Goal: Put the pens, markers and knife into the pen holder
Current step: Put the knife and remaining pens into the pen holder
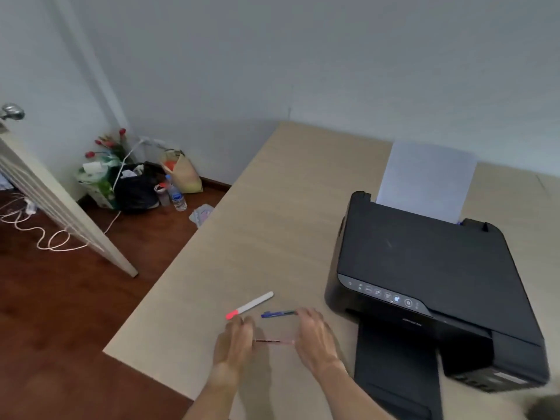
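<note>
Seemingly a thin pen (268, 340) is being gathered off the table (272, 207) between loosely curled left hand (235, 341) and right hand (313, 336), grip unclear; no holder is seen, so one must be found.

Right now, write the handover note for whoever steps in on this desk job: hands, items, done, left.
Left hand: on the table, fingers at one end of a thin red pen; grip unclear.
Right hand: at the pen's other end, fingertips touching the blue pen; grip unclear.
White marker with red cap: lying loose on the table, just beyond the left hand.
Printer: to the right, paper loaded.
Pen holder and knife: not in view.
Done: nothing stowed that can be seen.
Left: find the holder, put in both pens, marker and knife.
</note>
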Demonstrator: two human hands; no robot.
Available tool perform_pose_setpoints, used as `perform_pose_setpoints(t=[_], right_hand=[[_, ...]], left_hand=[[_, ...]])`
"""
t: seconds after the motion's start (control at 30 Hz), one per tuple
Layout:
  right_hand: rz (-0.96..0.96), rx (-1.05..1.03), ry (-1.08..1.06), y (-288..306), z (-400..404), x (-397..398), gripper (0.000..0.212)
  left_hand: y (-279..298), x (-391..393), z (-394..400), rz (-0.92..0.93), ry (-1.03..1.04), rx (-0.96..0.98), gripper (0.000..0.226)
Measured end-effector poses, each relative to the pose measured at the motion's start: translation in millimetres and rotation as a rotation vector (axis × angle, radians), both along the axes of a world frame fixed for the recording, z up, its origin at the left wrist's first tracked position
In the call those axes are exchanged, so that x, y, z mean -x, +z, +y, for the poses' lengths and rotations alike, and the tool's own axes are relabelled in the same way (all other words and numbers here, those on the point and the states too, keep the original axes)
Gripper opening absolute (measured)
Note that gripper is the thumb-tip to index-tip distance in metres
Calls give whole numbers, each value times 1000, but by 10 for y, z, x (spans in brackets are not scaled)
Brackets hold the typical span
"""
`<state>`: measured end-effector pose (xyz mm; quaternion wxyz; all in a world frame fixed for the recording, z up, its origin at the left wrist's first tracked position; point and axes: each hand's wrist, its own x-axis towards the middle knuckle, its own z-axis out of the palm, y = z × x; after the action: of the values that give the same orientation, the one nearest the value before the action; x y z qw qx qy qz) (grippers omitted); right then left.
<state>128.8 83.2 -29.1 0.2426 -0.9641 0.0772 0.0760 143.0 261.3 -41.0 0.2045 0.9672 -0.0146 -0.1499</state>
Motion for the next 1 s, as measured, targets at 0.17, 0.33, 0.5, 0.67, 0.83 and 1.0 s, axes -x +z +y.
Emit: perform_pose_setpoints(t=[0.17, 0.33, 0.5, 0.67, 0.83, 1.0], right_hand=[[118, 177, 16, -152, 81, -241, 58], [163, 283, -76, -191, 59, -200, 37], [132, 281, -47, -175, 15, -6, 34], [-44, 130, -57, 24, -198, 196, 24], [-287, -119, -94, 280, -659, 567, 10], [-421, -139, -158, 418, -1360, 1136, 11]], left_hand=[[-132, -37, 259, 59, -106, -95, 18], [-201, -55, 328, 82, -163, -93, 23], [-98, -103, 378, 81, -73, 229, 13], [302, -183, 51, -14, 156, 634, 11], [597, -190, -545, -166, 250, 813, 15], [794, 94, -1306, -296, 123, 832, 16]])
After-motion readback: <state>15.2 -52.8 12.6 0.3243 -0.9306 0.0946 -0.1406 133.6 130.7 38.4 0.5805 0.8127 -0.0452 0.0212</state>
